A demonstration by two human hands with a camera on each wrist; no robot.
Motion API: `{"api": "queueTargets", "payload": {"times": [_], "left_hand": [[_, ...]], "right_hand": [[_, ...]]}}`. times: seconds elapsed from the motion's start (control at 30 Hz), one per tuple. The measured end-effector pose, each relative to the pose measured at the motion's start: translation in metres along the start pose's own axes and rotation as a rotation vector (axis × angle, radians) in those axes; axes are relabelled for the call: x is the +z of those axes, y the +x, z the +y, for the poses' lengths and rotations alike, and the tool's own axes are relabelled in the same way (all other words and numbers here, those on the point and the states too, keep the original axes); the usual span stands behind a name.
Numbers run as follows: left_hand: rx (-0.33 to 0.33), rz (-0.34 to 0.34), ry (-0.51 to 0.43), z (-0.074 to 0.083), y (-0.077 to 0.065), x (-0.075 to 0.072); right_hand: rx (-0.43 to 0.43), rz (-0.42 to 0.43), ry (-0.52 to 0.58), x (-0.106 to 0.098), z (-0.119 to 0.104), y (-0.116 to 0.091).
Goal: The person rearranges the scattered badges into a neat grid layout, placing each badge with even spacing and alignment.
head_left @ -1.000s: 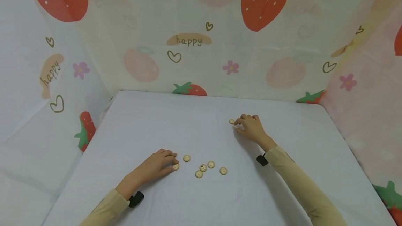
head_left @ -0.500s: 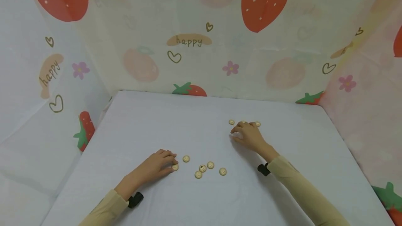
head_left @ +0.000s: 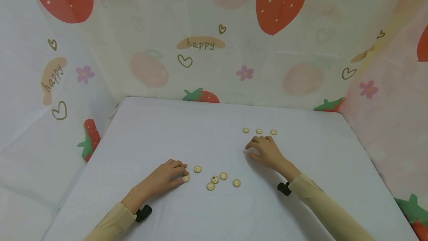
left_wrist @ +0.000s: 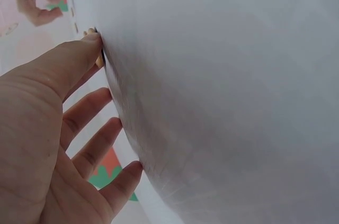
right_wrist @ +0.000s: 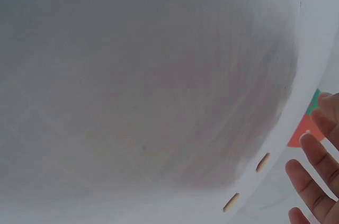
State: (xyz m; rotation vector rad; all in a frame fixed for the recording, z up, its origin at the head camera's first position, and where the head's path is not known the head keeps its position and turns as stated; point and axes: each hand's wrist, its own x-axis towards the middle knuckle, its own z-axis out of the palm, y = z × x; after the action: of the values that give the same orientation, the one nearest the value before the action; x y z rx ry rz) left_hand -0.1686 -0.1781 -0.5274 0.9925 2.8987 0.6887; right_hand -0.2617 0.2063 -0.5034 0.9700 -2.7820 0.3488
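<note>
Down at the near left now, pinching one button with the left hand, probably to hold it flat and steady on the white table; hard to tell the exact grip behind the thumb. Over to the far side, right of centre: nothing in the right hand, spread loosely, just short of a row of three buttons, presumably to avoid nudging them. Nearer, between the hands, five loose buttons, lying flat, loosely bunched, likely for easy reach from both sides.
</note>
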Motion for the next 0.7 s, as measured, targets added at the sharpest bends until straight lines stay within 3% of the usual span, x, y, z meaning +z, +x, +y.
{"api": "queueTargets", "payload": {"times": [0.4,0.7], "left_hand": [[-0.022,-0.009,0.000,-0.001,0.000,0.002],[-0.008,0.006,0.004,-0.002,0.000,0.003]], "right_hand": [[-0.107,0.025,0.027,-0.002,-0.008,-0.017],[-0.125,-0.006,0.049,-0.006,-0.019,-0.029]]}}
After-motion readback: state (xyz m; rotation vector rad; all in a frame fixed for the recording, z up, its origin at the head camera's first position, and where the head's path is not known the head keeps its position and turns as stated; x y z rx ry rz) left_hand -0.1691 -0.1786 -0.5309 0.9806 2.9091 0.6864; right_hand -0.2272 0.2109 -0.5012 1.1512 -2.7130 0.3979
